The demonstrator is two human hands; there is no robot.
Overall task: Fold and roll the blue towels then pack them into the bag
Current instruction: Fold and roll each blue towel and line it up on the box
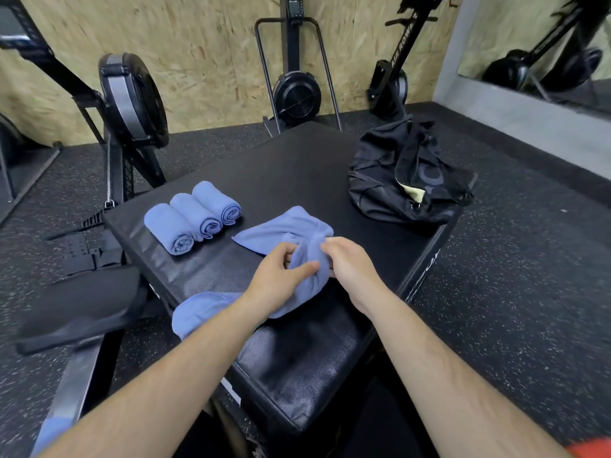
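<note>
Three rolled blue towels (193, 218) lie side by side on the left part of the black padded box (291, 166). A loose blue towel (291, 226) is bunched at the middle of the box, with one end draped over the near left edge. My left hand (279, 276) grips its bunched part from the left. My right hand (347, 261) pinches the same bunch from the right. The black bag (406, 173) sits open at the far right corner of the box, a pale lining showing inside.
Black rowing machines (132, 97) stand upright along the chipboard wall behind the box. A rower rail and seat (79, 312) lie close to the box's left side. Speckled rubber floor (512, 276) surrounds the box. A mirror (545, 44) hangs on the right wall.
</note>
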